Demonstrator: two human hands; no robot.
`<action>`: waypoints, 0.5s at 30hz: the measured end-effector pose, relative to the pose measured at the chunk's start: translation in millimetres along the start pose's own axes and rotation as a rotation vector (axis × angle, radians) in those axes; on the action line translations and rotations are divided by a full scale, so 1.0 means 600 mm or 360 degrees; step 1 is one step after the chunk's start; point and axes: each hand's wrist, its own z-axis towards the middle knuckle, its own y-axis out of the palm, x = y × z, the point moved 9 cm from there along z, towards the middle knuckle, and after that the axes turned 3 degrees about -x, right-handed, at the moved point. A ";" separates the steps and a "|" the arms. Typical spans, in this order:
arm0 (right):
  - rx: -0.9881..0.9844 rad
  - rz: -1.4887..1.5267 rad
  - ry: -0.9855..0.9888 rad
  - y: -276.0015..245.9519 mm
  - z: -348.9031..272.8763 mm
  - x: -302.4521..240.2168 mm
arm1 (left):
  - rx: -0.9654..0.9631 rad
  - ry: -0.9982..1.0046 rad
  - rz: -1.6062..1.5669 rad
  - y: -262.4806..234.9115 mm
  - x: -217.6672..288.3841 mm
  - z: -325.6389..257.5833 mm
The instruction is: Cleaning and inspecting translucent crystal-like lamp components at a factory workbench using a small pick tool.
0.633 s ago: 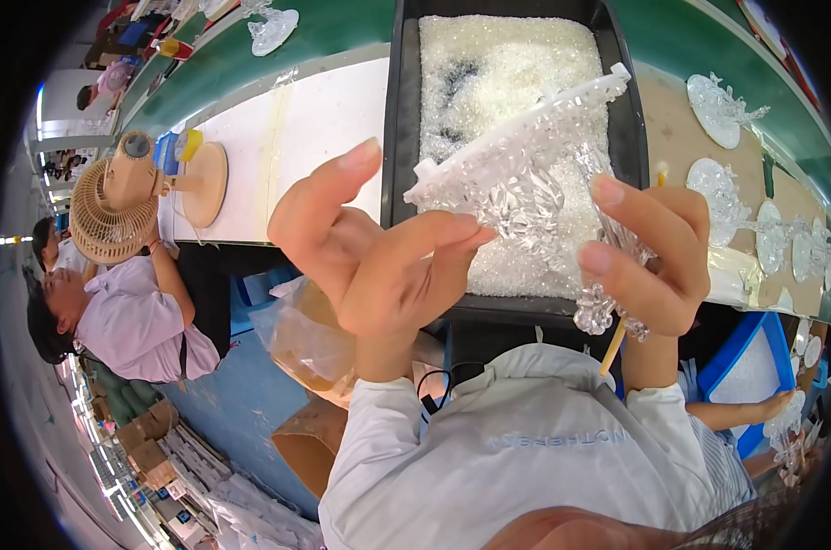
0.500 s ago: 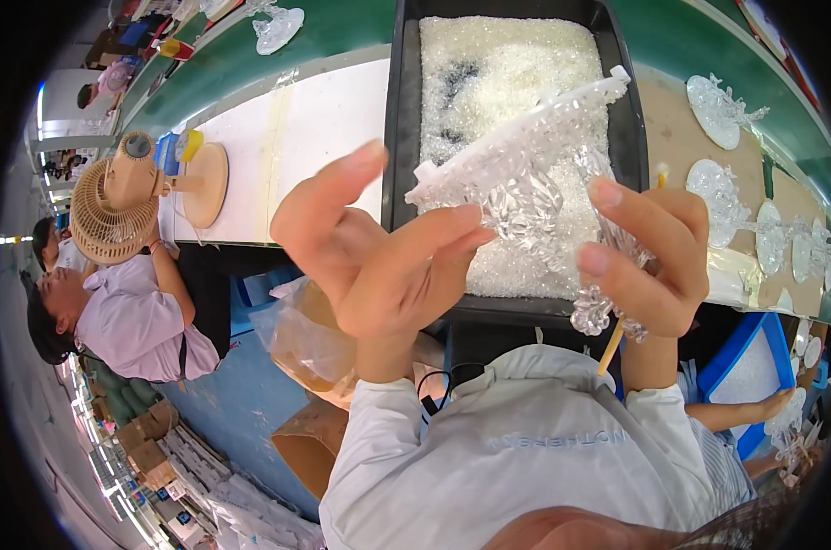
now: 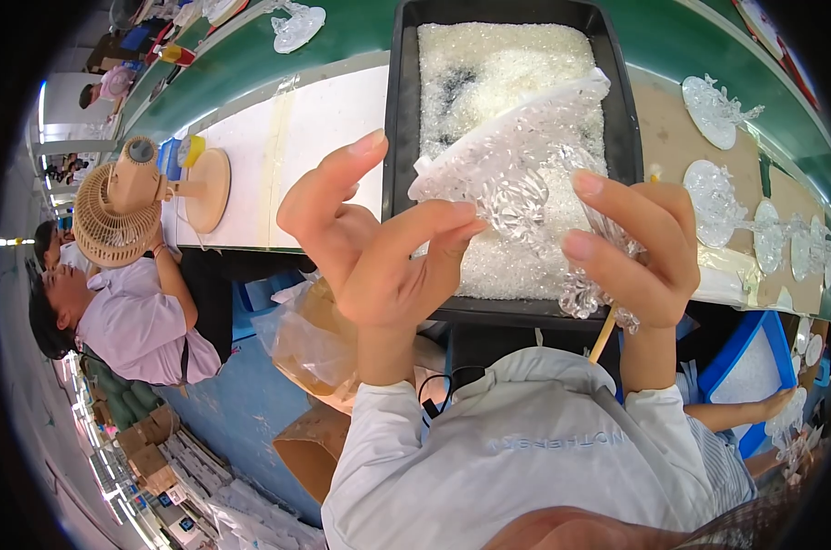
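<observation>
Now the clear plastic piece point(image 3: 525, 174), a glittering moulded sheet with small leaf-like shapes on it, is held up in front of the camera between both hands, above the black tray point(image 3: 399, 137) filled with clear granules. The right hand point(image 3: 640, 247) grips the piece's right side, its fingers curled over the front and its thumb behind, so it is closed on the plastic. The left hand point(image 3: 374, 247) is half open: its index finger stands up free while the thumb and the other fingertips meet the piece's lower left edge. Compared with the picture a little over half a second ago, the grip of the right hand is unchanged, the piece sits at nearly the same tilt, and the left hand's fingers have slid slightly further along the lower edge; the raised index finger is as it was. To the left on the white worktop point(image 3: 314, 137) stand a small beige fan point(image 3: 122, 206) and a round wooden disc point(image 3: 209, 188), both where they were earlier. Further clear moulded pieces point(image 3: 713, 110) lie on the brown surface to the right. A person in a pale shirt point(image 3: 131, 321) sits at lower left, unmoved.
</observation>
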 end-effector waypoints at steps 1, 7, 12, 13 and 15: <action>-0.0013 -0.0006 -0.0007 0.003 0.000 0.000 | -0.0003 0.0008 0.0014 0.000 0.000 -0.001; -0.0133 0.0004 0.0016 0.005 0.002 0.001 | -0.0153 -0.0124 0.0101 0.010 0.005 0.008; -0.0115 0.0017 -0.0007 0.008 0.006 0.002 | -0.0072 -0.0134 0.0101 0.000 0.003 0.006; -0.0114 0.0033 -0.0023 0.010 0.006 0.001 | -0.0033 -0.0131 0.0070 -0.001 0.003 0.007; -0.0124 0.0033 -0.0021 0.011 0.005 0.003 | -0.0030 -0.0067 0.0077 -0.001 0.003 0.006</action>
